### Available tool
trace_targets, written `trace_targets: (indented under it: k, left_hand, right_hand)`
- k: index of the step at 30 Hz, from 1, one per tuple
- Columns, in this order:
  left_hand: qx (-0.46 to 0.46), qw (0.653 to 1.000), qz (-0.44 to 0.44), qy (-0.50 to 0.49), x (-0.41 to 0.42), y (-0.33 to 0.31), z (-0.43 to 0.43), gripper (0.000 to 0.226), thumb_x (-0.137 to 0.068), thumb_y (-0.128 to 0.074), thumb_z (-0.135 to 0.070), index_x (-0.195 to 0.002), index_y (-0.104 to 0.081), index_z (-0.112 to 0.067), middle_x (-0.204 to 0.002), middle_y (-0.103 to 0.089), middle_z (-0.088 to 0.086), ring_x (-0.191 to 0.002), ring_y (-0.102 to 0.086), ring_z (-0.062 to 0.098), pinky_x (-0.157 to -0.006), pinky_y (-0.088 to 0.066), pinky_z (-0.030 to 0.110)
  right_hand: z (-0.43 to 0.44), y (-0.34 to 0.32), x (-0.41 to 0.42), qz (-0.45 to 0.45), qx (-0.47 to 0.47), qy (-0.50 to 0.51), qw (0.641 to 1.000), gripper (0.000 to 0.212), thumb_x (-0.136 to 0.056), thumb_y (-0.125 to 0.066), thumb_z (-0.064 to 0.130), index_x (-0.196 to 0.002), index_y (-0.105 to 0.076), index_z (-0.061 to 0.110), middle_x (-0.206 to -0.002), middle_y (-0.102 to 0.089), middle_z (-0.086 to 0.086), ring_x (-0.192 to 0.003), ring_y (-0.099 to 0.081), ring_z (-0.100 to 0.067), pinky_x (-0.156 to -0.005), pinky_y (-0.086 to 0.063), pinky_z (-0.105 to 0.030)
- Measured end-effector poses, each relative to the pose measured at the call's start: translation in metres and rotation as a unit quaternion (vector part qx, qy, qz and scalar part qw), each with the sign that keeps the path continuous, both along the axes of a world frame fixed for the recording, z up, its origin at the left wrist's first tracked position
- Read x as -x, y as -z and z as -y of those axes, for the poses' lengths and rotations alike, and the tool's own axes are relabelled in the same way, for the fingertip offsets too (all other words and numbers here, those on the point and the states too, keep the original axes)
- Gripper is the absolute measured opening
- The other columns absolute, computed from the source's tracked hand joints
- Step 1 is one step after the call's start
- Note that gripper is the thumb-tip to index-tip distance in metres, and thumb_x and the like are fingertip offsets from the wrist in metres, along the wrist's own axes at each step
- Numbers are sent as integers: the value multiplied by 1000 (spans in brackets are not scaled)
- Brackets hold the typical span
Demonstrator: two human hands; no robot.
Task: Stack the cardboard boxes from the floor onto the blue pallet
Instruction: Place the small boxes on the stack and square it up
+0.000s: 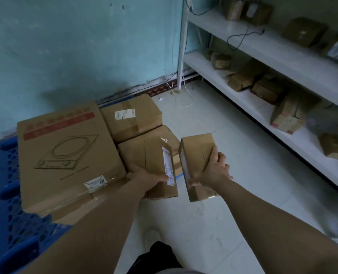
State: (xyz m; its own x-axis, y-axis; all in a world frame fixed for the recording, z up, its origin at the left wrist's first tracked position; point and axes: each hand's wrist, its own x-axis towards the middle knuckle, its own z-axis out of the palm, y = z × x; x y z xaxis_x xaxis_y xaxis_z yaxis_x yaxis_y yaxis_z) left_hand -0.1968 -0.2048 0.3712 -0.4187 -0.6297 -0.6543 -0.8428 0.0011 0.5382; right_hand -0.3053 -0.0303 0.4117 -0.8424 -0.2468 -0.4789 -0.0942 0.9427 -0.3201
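Observation:
My left hand (144,177) grips a small cardboard box (158,165) with a white label on its side. Beside it, my right hand (213,171) grips a second small box (195,151) of similar size. Both boxes are held in the air above the right edge of the blue pallet (11,214). On the pallet lies a large flat box (65,155) printed with a cooktop drawing, resting on another flat box. Two medium boxes sit to its right, one (130,117) at the back and one (132,151) just under my left hand's box.
A white shelving unit (263,46) along the right wall holds several cardboard parcels. White cables (186,99) trail on the pale tiled floor near the turquoise wall. My shoe (152,238) stands on the floor in front of the pallet.

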Motion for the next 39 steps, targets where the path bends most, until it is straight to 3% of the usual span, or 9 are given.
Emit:
trace_targets:
  k: [4,9,13,19,22,27,32,36,39]
  left_hand:
    - [-52,997,3,-51,30,13,51,171,-19,-85,-63,-149,18,-19,-155,-17,13,-136,-33,36,-106,-40,54]
    - [-79,992,9,-102,63,28,95,167,-15,-85,-57,-148,11,-25,-148,-26,13,-130,-40,35,-102,-45,53]
    - [-66,986,39,-147,89,41,119,149,-39,-93,-48,-149,5,-21,-146,-29,15,-130,-40,36,-102,-44,53]
    - [-132,954,72,-260,125,78,145,165,-10,-91,-60,-144,0,-31,-142,-38,13,-121,-50,37,-94,-51,53]
    - [-134,924,102,-342,145,82,138,155,-31,-93,-53,-148,4,-24,-147,-31,14,-129,-42,39,-97,-48,50]
    - [-197,851,41,-485,169,122,122,159,-25,-95,-50,-147,4,-29,-145,-33,9,-126,-47,38,-89,-53,52]
    - [-228,775,-10,-589,163,187,87,133,-22,-95,-56,-135,-27,-33,-124,-55,4,-108,-61,29,-80,-58,46]
    - [-222,691,-93,-681,179,158,67,95,-58,-84,-17,-130,-24,-29,-121,-54,10,-102,-60,28,-70,-55,40]
    - [-238,651,-158,-703,186,169,53,85,-73,-73,4,-135,-22,-24,-119,-55,11,-94,-61,24,-72,-54,42]
  right_hand:
    - [54,-1,45,12,8,-6,1000,147,-54,-91,42,-150,20,24,-153,-5,-4,-135,-25,-33,-105,-37,-56]
    - [107,10,90,47,-6,-48,998,147,-53,-90,46,-150,20,25,-154,-3,-3,-136,-23,-34,-106,-35,-58]
    - [140,36,136,83,-1,-78,993,147,-53,-88,48,-149,20,23,-154,-1,-6,-137,-20,-37,-108,-34,-57]
    - [187,82,221,141,-14,-184,973,145,-56,-86,49,-149,22,21,-155,1,-9,-138,-19,-40,-110,-30,-54]
    - [219,102,261,166,-38,-263,950,147,-56,-86,51,-148,24,21,-155,4,-8,-139,-17,-38,-110,-30,-54]
    - [274,133,303,167,-105,-413,889,146,-57,-83,54,-147,27,24,-156,8,-5,-141,-10,-38,-110,-27,-59]
    - [322,154,310,191,-119,-506,833,138,-61,-81,50,-147,24,29,-157,13,-2,-145,3,-38,-113,-19,-61]
    - [349,173,305,214,-117,-522,817,130,-61,-79,38,-147,18,38,-157,3,-1,-144,-7,-38,-113,-17,-60]
    - [357,189,301,266,-102,-500,818,120,-64,-76,26,-149,8,40,-156,-8,1,-140,-17,-33,-109,-23,-50]
